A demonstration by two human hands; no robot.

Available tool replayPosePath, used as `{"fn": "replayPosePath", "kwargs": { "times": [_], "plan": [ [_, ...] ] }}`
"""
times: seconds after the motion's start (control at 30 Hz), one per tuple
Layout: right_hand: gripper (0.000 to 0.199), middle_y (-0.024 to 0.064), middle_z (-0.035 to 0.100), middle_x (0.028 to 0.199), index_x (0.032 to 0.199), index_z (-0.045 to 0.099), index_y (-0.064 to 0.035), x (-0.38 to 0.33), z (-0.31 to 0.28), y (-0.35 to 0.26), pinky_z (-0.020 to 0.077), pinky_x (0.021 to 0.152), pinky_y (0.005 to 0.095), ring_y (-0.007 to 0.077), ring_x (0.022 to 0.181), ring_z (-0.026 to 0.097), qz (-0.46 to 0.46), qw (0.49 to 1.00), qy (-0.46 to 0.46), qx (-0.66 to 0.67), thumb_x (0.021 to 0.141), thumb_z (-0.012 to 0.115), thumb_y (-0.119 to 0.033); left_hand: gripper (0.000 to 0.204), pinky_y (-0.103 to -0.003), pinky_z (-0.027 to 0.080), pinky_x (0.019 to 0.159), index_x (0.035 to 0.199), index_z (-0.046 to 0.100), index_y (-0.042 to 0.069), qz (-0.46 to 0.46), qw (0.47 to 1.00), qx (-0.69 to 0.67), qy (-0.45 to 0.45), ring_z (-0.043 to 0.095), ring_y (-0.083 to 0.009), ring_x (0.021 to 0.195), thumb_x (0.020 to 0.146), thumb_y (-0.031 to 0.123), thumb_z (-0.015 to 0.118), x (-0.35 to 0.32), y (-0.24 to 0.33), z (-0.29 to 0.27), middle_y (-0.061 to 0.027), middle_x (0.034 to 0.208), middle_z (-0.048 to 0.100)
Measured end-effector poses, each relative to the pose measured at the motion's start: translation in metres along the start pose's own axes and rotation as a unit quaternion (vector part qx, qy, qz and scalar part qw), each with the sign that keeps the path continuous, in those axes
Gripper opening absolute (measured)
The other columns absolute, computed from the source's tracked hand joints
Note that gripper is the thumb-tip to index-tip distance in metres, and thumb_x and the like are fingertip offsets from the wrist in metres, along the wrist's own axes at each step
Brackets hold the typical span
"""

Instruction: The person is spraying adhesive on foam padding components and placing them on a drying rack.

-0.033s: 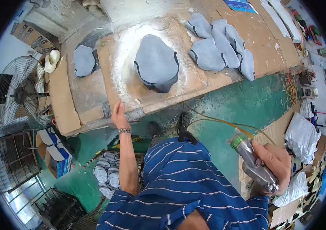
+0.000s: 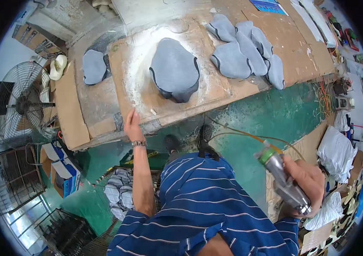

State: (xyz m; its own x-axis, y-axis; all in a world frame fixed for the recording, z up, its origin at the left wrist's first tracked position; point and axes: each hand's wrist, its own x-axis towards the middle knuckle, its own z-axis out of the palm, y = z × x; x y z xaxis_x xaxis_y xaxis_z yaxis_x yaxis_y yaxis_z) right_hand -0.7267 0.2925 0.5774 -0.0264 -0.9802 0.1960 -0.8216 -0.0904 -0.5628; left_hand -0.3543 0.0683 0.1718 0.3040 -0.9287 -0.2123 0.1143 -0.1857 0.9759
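Note:
My left hand is at the near edge of the cardboard-covered table, fingers stretched out and nothing in them. My right hand, out to the right over the floor, is closed round a metal spray gun with a green collar and a clear tip, slightly blurred. On a powder-dusted cardboard sheet lies a large grey, rounded cloth-like piece with black edging. A similar grey piece lies to its left, and a pile of several grey pieces to its right.
A thin yellowish hose runs over the green floor near my feet. A wire-caged fan stands left of the table. Below the table's left part are an open box and a crate of grey pieces. White plastic bags lie at right.
The spray gun and my right hand have shifted very slightly and look more blurred. My left hand and the grey pieces stay practically in place.

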Motion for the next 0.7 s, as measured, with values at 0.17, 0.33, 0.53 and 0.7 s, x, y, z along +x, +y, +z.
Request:
{"fn": "replayPosePath", "kwargs": {
  "times": [0.17,0.33,0.53,0.7],
  "plan": [
    [0.069,0.0078,0.064,0.068,0.128,0.067,0.0066,-0.008,-0.013,0.012,0.0453,0.051,0.0298,0.0171,0.057,0.062,-0.023,0.995,-0.088,0.032,0.063,0.086,-0.008,0.036,-0.033,0.044,0.108,0.130,0.068,0.000,0.049,0.998,0.022,-0.035,0.061,-0.0190,0.121,0.097,0.015,0.070,0.006,0.036,0.046,-0.0105,0.131,0.067],
    [0.067,0.0065,0.064,0.067,0.127,0.067,0.0069,-0.018,-0.013,0.023,0.0459,0.050,0.0301,0.0178,0.056,0.061,-0.011,1.000,-0.019,0.020,0.065,0.085,-0.009,0.032,-0.034,0.045,0.107,0.126,0.069,-0.001,0.089,0.993,0.051,-0.052,0.061,-0.0198,0.123,0.096,0.008,0.068,0.014,0.051,0.080,-0.0117,0.130,0.068],
    [0.064,0.0068,0.065,0.070,0.128,0.067,0.0059,-0.016,-0.017,0.042,0.0457,0.049,0.0281,0.0168,0.058,0.063,-0.043,0.995,-0.054,0.067,0.067,0.082,-0.008,0.031,-0.033,0.047,0.104,0.127,0.068,-0.002,0.134,0.990,-0.031,0.012,0.061,-0.0204,0.120,0.096,0.004,0.064,0.035,0.064,0.104,-0.0111,0.130,0.068],
    [0.065,0.0069,0.065,0.069,0.127,0.067,0.0079,-0.020,-0.024,0.061,0.0454,0.050,0.0293,0.0182,0.057,0.063,-0.019,0.999,-0.018,0.045,0.066,0.082,-0.010,0.047,-0.042,0.045,0.107,0.133,0.067,0.008,0.283,0.914,0.276,-0.092,0.057,-0.0296,0.126,0.088,0.015,0.076,0.040,0.064,0.123,-0.0129,0.133,0.066]
  ]
}}
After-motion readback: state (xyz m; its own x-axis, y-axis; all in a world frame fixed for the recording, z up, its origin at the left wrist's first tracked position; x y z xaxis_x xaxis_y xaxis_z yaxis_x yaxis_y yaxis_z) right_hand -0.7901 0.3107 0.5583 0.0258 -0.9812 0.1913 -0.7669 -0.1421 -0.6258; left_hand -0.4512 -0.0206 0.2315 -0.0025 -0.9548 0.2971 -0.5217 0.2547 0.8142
